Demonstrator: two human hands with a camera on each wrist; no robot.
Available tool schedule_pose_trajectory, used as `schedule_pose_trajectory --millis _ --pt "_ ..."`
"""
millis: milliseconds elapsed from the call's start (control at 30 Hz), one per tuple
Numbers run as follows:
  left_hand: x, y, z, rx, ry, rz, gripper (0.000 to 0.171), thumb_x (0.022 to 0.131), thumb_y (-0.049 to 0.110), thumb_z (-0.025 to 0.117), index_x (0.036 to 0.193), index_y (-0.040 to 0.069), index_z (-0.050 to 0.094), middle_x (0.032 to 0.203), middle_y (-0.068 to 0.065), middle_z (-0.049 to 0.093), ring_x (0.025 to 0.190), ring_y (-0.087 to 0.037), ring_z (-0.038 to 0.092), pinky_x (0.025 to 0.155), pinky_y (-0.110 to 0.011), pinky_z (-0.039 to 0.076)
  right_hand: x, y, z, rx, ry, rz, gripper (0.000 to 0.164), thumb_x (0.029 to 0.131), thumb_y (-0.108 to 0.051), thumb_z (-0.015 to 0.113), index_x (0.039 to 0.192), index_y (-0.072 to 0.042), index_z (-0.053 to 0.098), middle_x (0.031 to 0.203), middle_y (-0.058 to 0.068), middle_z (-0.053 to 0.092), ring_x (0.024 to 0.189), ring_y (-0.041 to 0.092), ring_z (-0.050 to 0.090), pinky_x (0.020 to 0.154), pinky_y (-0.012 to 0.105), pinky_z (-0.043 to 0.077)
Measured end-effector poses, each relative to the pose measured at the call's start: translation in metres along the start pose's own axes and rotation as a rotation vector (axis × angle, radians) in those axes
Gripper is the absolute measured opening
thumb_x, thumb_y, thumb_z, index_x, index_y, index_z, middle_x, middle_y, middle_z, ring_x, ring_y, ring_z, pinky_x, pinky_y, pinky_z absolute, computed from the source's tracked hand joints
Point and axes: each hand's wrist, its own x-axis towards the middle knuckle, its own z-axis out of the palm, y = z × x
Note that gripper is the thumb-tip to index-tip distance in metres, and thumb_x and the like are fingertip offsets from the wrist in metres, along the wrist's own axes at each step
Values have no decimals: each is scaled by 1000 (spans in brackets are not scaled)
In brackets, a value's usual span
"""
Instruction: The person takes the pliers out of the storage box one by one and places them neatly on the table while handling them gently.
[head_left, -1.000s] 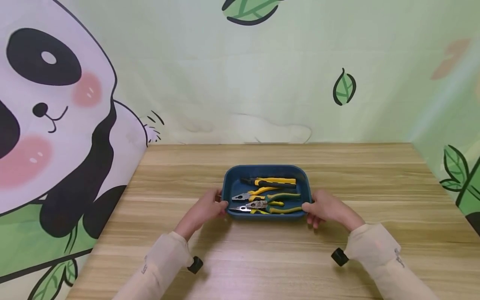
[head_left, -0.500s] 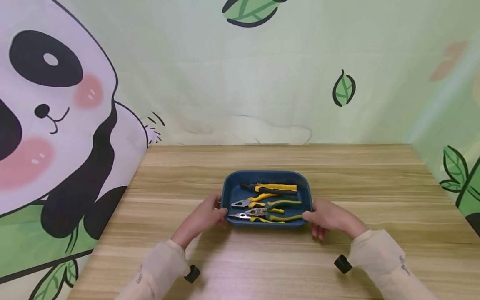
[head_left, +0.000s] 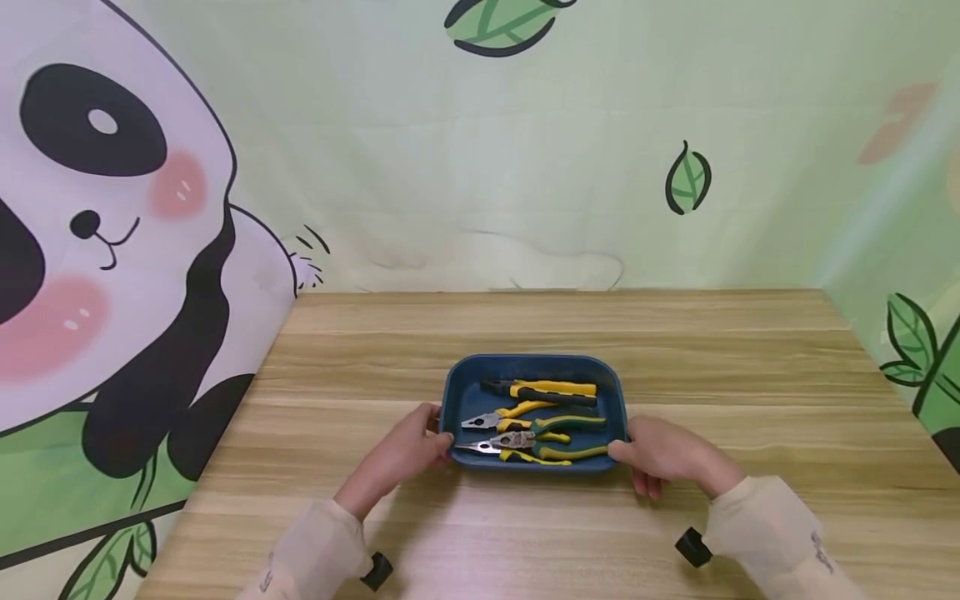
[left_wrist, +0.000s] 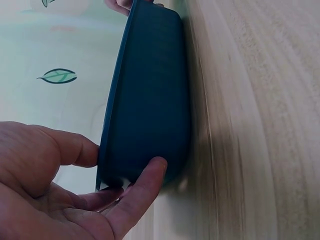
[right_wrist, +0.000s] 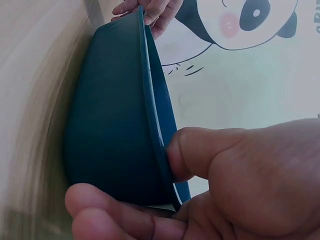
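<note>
Nearest are 2 pale sleeves, the left sleeve [head_left: 315, 542] and the right sleeve [head_left: 765, 525], each with a small black device at its inner side, the left device [head_left: 377, 572] and the right device [head_left: 693, 547]; beyond them, the left hand [head_left: 408, 446] and the right hand [head_left: 667, 450] hold a blue tray [head_left: 540, 367] between them, 1 at each end. The left hand's fingers [left_wrist: 142, 192] wrap the outer wall while its thumb presses the rim near the close left corner; the right hand pinches the opposite end likewise, thumb over the rim, fingers curled outside and below it.

The tray is upright above the middle of the bench [head_left: 675, 333]; whether its base touches the wood I cannot tell. In it lie 4 pairs of pliers, heads leftward; nearest are the needle-nose pliers [head_left: 486, 447], partly under the green-handled pliers [head_left: 525, 439], whose lower handle ends near the right thumb; next come the silver-headed pliers [head_left: 513, 426] with yellow handles; farthest, the dark-headed pliers [head_left: 555, 393] with yellow and black handles. Behind the bench rises a pale green backdrop [head_left: 420, 167], printed with leaves [head_left: 687, 177]; a large panda [head_left: 90, 192] fills the left side.
</note>
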Motion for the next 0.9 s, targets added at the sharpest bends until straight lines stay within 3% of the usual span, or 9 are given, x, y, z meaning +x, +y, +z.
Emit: schedule_pose_trajectory --millis 300,900 --pt "-15 1 2 -15 -3 14 32 94 -7 59 124 -15 52 105 -20 63 78 -23 69 71 -43 67 -6 0 3 -47 -2 -23 33 94 -18 54 64 -4 60 49 0 60 39 10 53 40 18 38" --pt "-25 2 3 38 -11 5 31 93 -6 62 121 -14 52 104 -19 64 79 -23 69 71 -41 67 -13 -2 5 -106 -6 4 36 94 -23 56 62 -5 63 48 -1 59 39 11 53 41 18 31"
